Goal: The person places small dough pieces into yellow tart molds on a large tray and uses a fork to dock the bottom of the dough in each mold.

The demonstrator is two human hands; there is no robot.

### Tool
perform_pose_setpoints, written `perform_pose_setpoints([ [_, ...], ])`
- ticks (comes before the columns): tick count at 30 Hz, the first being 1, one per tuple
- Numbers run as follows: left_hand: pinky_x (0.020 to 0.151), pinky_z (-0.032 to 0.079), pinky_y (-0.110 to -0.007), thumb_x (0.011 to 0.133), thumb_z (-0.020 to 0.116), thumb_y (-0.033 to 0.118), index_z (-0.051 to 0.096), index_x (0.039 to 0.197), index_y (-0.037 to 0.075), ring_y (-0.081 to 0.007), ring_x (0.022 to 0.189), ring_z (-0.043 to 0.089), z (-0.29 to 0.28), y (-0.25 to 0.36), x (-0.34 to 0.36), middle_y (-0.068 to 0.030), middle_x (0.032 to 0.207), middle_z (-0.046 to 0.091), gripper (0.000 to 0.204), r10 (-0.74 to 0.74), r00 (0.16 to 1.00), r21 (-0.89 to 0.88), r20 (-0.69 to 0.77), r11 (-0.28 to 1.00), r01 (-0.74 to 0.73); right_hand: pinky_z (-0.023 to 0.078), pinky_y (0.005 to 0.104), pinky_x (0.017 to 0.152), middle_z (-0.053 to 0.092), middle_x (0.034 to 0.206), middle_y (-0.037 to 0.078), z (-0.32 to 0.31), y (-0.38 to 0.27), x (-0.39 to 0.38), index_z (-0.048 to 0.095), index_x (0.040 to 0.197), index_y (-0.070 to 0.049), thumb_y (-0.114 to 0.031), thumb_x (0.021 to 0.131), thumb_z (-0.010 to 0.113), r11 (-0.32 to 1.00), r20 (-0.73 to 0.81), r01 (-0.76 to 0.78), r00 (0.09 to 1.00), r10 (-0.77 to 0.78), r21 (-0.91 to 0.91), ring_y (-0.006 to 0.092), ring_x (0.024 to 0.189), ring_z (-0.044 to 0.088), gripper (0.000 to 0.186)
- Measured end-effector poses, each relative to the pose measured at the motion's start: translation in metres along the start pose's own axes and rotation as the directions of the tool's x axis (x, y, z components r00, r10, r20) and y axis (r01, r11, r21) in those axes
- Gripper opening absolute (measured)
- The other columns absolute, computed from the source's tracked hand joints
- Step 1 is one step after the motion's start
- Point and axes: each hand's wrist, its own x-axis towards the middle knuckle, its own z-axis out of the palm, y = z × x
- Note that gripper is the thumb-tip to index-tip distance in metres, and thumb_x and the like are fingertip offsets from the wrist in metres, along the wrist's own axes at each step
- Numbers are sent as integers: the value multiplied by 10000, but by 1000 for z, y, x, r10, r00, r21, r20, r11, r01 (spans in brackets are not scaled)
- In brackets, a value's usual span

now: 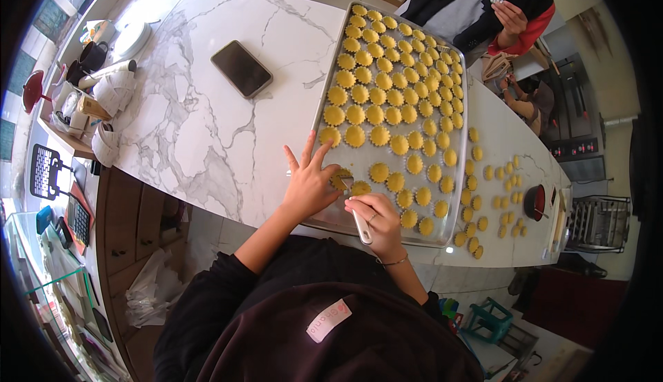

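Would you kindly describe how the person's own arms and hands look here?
Loose, dark sleeves end near the elbows. The left hand is ungloved, with no jewellery visible. The right hand, also ungloved, has a thin ring on a finger and a slim bracelet at its wrist.

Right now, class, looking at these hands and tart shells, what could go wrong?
The fork in the right hand might tear the fluted tart shell at its tip. It could also slip and prick the left hand close by. That hand's fingers might nudge the neighbouring shell on the tray.
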Motion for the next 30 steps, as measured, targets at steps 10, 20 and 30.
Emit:
perform_pose_setpoints([
  [10,978,57,-810,617,811,293,684,997,141,-382,1440,79,1,-2,0,-105,1447,351,428,5,1000,4,5,1000,-5,506,346,711,640,901,93,-8,-6,4,685,957,-30,21,682,708,995,-13,-87,996,87,44,268,823,620,280],
  [20,1001,45,-787,601,814,281,693,960,151,-392,1437,85,2,-1,1,-92,1451,358,401,-16,1000,0,7,1000,16,493,321,664,644,882,77,-5,-5,4,694,922,-45,37,646,767,1000,9,-28,1000,28,7,235,788,617,297],
  [30,978,60,-812,621,811,290,683,960,137,-389,1439,77,-2,0,0,-106,1440,359,394,-5,1000,2,11,1000,4,504,323,680,645,883,79,-8,-8,3,691,934,-39,36,654,767,999,-40,-42,998,43,17,235,795,623,300],
])
